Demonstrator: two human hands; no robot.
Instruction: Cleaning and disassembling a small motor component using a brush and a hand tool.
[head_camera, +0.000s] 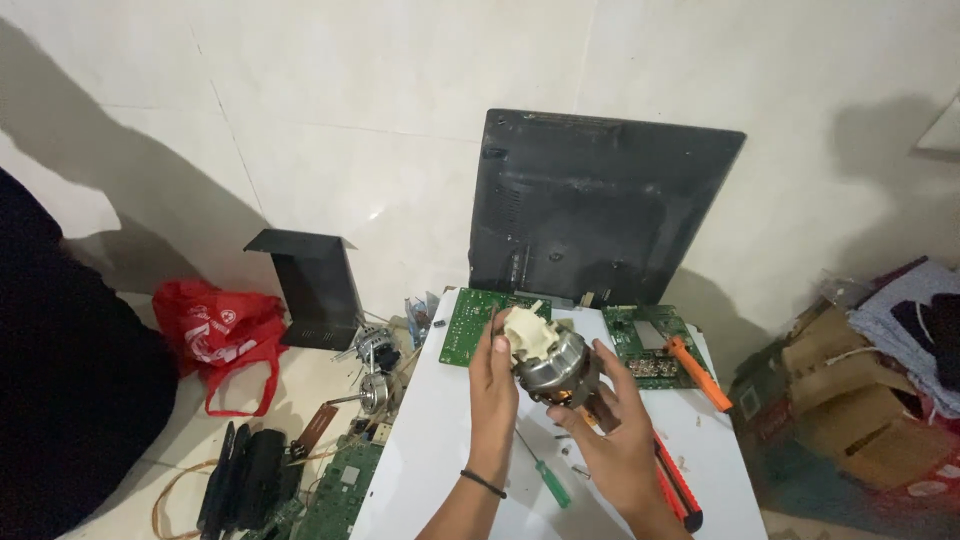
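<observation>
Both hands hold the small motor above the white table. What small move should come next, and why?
Probably lower the motor onto the bare table before reaching for a tool. The left hand and right hand both grip it in the air, so neither is free, and the green screwdriver lies just below.

I hold the motor (548, 358) above the worktop (430, 450), between my left hand (493, 385) and my right hand (618, 448). Behind it, two circuit boards (470, 325) lie at the worktop's far edge, one to the left, one to the right. The panel (600, 205) leans on the wall behind them. A screwdriver (543, 478) lies on the worktop between my wrists. A utility knife (700, 373) lies across the right board. The bag (225, 335) sits on the floor well to the left.
</observation>
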